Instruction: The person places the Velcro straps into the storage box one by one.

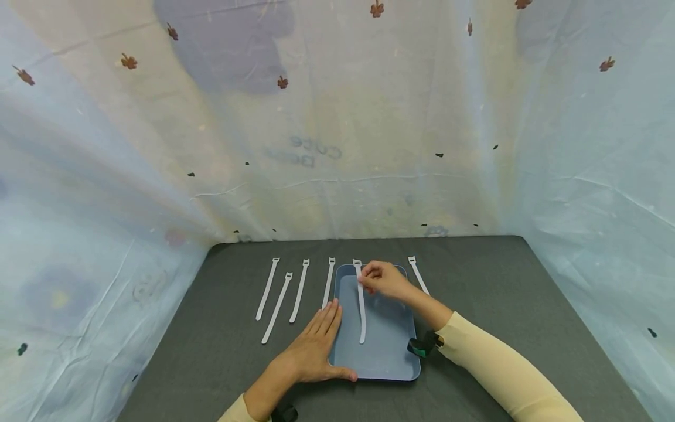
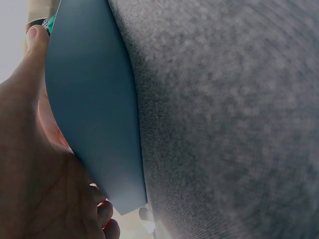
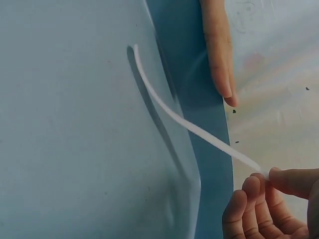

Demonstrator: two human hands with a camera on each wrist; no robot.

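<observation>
At the far left, the dark grey worktop (image 1: 184,369) is bordered by a pale printed sheet (image 1: 100,252). On the worktop, a first white strap (image 1: 267,290) is laid aslant, its slotted head turned away from the person. Just beside it, a second strap (image 1: 276,308) is set a little nearer, followed by a third strap (image 1: 299,293), all leaning the same way.

Next, the left hand (image 1: 315,351) is placed along the left side of a blue tray (image 1: 390,351), fingers extended and thumb spread towards the near rim; its grip is released, nothing being grasped. A fourth strap (image 1: 329,278) is seen beyond its fingertips, the near end partly hidden there.

Over the tray, a fifth strap (image 1: 361,316) is suspended, its tail hanging low above the tray floor; whether the tip is touching cannot be told. Close to its head, this strap is pinched between thumb and fingers by the right hand (image 1: 387,280), whose grip is thus closed upon it. Right of the tray, a sixth strap (image 1: 418,274) is laid on the worktop, its near end reaching the right forearm (image 1: 429,308).
</observation>
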